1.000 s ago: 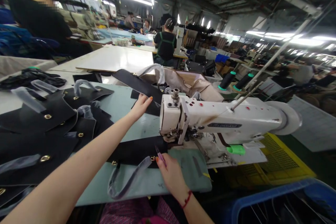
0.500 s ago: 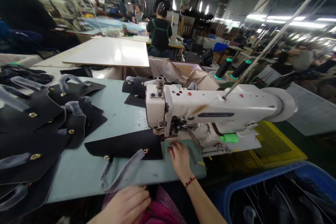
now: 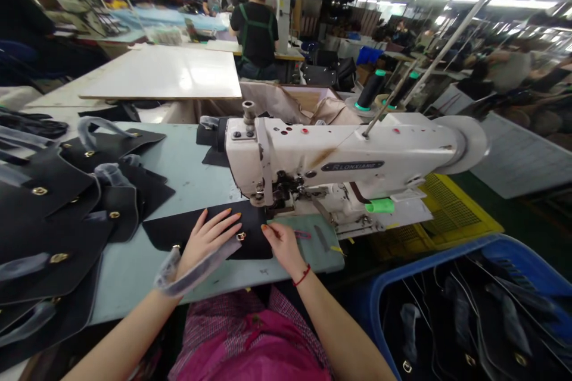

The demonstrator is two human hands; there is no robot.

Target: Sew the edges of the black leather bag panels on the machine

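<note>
Head view, one entry: black leather panel (image 3: 163,231), a long flat piece with a tapered left end and gold eyelets (image 3: 241,236) near its front edge. A translucent grey strap (image 3: 196,268) loops from these. The panel lies flat on the pale green tabletop (image 3: 187,172), directly in front of the sewing machine (image 3: 339,158), with its right end under the machine's needle head. Left hand (image 3: 209,238): grip apart, fingers spread flat on the panel just left of the needle head, the strap crossing at the wrist. Right hand (image 3: 282,245): grip apart, fingertips touching the panel's right edge just in front of the machine. Bare tabletop runs left of the machine as far as a stack of like panels (image 3: 67,208). The tabletop's front edge lies close behind the hands. Blue crate (image 3: 447,309): below and right of the machine.
</note>
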